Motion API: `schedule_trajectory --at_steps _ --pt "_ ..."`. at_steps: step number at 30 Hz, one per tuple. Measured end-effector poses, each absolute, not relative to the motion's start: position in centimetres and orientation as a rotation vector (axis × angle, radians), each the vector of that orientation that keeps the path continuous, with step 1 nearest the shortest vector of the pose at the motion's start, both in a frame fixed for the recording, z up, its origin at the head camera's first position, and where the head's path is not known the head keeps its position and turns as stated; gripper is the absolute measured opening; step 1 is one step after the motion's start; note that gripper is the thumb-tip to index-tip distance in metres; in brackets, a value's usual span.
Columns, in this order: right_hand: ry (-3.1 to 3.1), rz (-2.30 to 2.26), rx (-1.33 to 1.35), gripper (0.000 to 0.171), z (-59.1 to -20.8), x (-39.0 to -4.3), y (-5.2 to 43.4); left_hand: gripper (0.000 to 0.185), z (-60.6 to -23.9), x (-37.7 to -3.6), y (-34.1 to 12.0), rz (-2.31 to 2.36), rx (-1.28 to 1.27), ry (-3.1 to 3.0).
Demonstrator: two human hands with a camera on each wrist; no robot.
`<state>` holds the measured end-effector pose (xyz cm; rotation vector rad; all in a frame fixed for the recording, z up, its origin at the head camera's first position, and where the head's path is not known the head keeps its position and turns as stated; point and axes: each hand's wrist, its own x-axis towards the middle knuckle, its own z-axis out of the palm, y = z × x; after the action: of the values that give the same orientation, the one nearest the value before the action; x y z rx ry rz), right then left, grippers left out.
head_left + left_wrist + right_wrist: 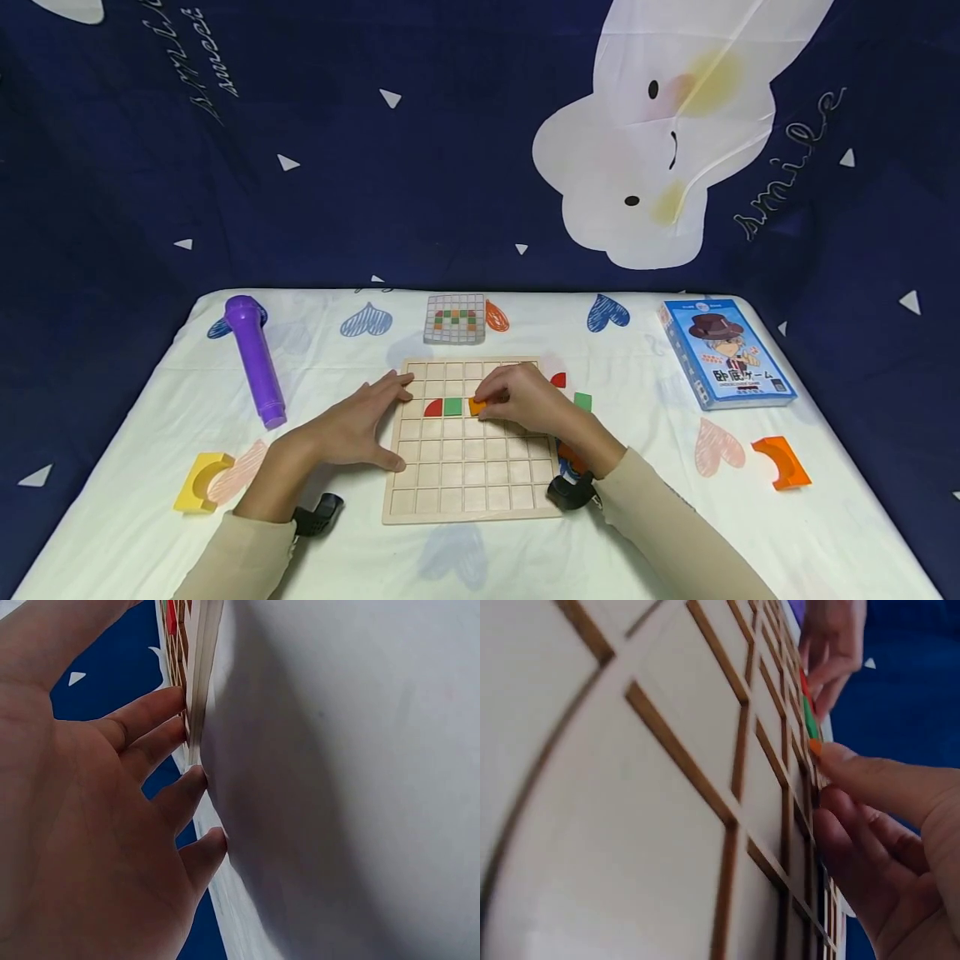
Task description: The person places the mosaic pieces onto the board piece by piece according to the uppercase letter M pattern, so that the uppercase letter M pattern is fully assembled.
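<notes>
A wooden grid board (435, 475) lies flat on the cloth. In its cells sit a red quarter-round tile (433, 408) and, right beside it, a green square tile (453, 407). My right hand (528, 398) pinches an orange square tile (477, 407) between thumb and fingers, over the cell to the right of the green one. In the right wrist view the orange tile (815, 745) shows at the thumb tip. With fingers spread, my left hand (352, 429) rests along the board's left edge; the left wrist view shows fingertips (196, 776) at its side.
A pattern card (455, 319) stands behind the board. Right of the board lie a red tile (558, 380) and a green tile (582, 402). A purple tube (257, 362) and yellow arch (202, 483) are left; a blue game box (727, 354) and orange arch (783, 462) are right.
</notes>
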<state>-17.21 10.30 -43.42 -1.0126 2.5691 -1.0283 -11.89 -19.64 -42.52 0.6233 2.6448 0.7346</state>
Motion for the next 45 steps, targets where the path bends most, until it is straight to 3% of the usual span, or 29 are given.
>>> schedule_trajectory --at_steps 15,26,45 --pt "2.666 -0.900 -1.063 0.016 -43.2 -17.2 9.0 0.087 -42.4 -12.2 -19.6 0.726 0.615 2.646" --pt "2.611 -0.993 -0.868 0.018 -43.4 -16.9 8.4 0.086 -42.6 -11.8 -20.0 0.753 0.606 2.655" --pt "2.588 -0.983 -0.827 0.016 -43.3 -16.9 8.8 0.085 -42.7 -11.9 -19.7 0.769 0.628 2.646"
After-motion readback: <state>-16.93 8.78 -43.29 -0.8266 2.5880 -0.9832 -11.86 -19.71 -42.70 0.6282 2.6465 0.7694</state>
